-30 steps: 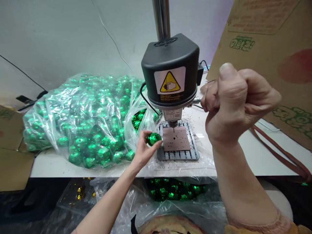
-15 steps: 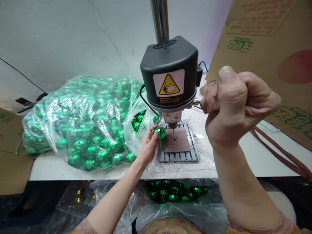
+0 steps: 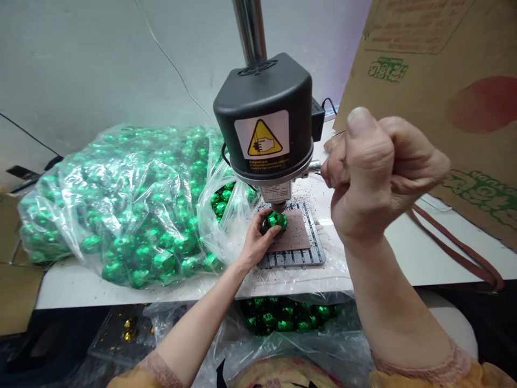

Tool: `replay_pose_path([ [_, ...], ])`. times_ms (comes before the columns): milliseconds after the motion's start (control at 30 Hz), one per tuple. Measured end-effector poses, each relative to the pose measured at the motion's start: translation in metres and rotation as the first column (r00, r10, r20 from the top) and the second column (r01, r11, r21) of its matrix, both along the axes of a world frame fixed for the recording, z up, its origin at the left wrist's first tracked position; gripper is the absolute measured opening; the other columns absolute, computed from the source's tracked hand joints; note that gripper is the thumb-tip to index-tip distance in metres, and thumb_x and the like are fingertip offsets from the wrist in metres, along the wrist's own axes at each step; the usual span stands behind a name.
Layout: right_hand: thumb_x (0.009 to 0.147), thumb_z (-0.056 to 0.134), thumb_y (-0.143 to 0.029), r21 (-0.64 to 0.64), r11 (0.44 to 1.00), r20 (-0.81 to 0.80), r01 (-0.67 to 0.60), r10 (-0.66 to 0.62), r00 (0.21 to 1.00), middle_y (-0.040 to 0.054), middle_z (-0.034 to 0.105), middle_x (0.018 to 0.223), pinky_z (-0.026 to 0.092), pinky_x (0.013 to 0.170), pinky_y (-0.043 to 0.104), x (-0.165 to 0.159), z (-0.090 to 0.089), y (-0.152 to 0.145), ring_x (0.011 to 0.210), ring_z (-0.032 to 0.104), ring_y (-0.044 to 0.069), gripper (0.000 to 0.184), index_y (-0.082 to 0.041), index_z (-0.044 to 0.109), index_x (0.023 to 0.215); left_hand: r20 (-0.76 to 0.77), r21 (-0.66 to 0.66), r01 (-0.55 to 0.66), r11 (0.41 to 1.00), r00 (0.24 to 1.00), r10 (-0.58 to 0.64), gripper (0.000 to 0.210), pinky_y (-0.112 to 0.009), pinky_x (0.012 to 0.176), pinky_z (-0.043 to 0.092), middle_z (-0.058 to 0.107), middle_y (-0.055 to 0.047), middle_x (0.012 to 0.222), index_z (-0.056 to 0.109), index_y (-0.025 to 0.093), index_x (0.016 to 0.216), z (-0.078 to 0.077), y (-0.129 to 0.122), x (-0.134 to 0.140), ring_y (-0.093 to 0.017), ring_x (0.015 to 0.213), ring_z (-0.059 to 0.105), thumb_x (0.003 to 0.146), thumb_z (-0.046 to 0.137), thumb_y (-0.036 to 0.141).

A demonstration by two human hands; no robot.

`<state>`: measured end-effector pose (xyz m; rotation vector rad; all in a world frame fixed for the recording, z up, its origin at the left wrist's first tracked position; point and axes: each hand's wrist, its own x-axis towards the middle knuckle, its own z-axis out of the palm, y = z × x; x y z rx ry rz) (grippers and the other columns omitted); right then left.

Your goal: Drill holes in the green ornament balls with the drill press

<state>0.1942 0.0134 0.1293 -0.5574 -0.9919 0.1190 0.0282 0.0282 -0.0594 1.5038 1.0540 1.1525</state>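
At the far left, brown cardboard (image 3: 18, 302) stands beside the white table (image 3: 60, 285). On the table sits a large clear bag (image 3: 76, 183), bulging with shiny green balls (image 3: 165, 261); its gathered mouth faces right, towards the drill (image 3: 262, 118). Below the table edge, a few gold balls (image 3: 128, 330) show in the shadow. The left hand (image 3: 259, 237) reaches in from below, grasping one faceted green ball (image 3: 277, 220) between the thumb and the curled fingers. This ball is directly under the chuck (image 3: 279, 206), above the left part of a brownish pad (image 3: 298, 233); whether it rests on the pad or is held just over it, I cannot tell. The pad lies on a slotted grey plate (image 3: 319, 256), with dark specks scattered on both and on the table behind. The black drill, on its shiny post (image 3: 250, 32), bears a yellow warning sticker (image 3: 262, 137). Under the table edge, more green balls lie in an opened clear bag. From the drill's right side a short metal rod (image 3: 314, 166) runs to the right hand (image 3: 369, 167), which is clenched, raised beside the drill; its grip on the rod is hidden. Further right, a reddish-brown strap (image 3: 464, 260) lies looped near a tall printed box (image 3: 428, 81).
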Motion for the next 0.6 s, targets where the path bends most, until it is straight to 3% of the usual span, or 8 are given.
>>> replay_pose_path([
  [200,0.096,0.059,-0.034,-0.021,0.999,0.045,0.028,-0.027,0.999,-0.0035,0.028,0.053,0.027,0.050,0.033,0.003,-0.004,0.001,0.048,0.033,0.008,0.050,-0.021,0.026,0.060,-0.068,0.057,0.004,0.998,0.998,0.000,0.058,-0.046,0.116,0.046,0.069,-0.010,0.131,0.064,0.023,0.125,0.001,-0.002,0.004,-0.030,0.127,0.064,0.079,0.089,0.047],
  [367,0.097,0.057,-0.037,-0.071,0.996,0.047,0.056,-0.053,0.997,-0.0028,0.029,0.054,0.029,0.052,0.034,0.003,-0.006,0.000,0.050,0.033,0.010,0.050,-0.021,0.025,0.062,-0.086,0.075,0.059,0.995,0.995,-0.052,0.055,-0.047,0.114,0.047,0.069,-0.011,0.131,0.062,0.023,0.123,0.000,-0.008,0.009,-0.031,0.127,0.064,0.080,0.089,0.043],
  [600,0.093,0.063,-0.033,0.026,1.000,0.011,-0.009,0.009,1.000,-0.0038,0.028,0.050,0.028,0.052,0.034,0.004,-0.009,0.005,0.047,0.031,0.008,0.055,-0.020,0.023,0.058,-0.068,0.068,0.054,0.996,0.996,-0.050,0.055,-0.046,0.114,0.048,0.068,-0.012,0.131,0.060,0.022,0.126,-0.001,-0.012,0.012,-0.030,0.128,0.064,0.082,0.087,0.040],
])
